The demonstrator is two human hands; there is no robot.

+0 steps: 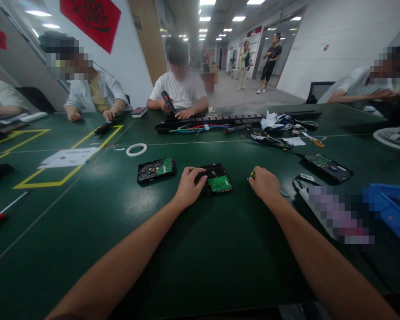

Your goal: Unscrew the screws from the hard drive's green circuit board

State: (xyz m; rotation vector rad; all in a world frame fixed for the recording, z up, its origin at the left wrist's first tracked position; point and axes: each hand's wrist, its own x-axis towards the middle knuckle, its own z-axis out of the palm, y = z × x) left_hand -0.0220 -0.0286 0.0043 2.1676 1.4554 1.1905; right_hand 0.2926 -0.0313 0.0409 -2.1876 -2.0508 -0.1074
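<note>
My left hand (190, 186) rests on the left side of a hard drive (220, 183), thumb and fingers curled over its edge. The drive lies flat on the green table with its green circuit board facing up. To the right of it, my right hand (266, 183) is closed around a screwdriver with a yellow and black handle (252, 175). A thin metal shaft (284, 194) shows beyond the fist; most of the tool is hidden by my fingers. Tiny bits lie beside the handle. A second hard drive (155, 170) sits to the left of my left hand.
Another hard drive (328, 168) lies at right, near a white power strip (318, 209) and a blue bin (391, 209). A long black rail (220, 121) with wires spans the far side. A white ring (136, 150) lies left. Co-workers sit around the table, one holding a power screwdriver (168, 102).
</note>
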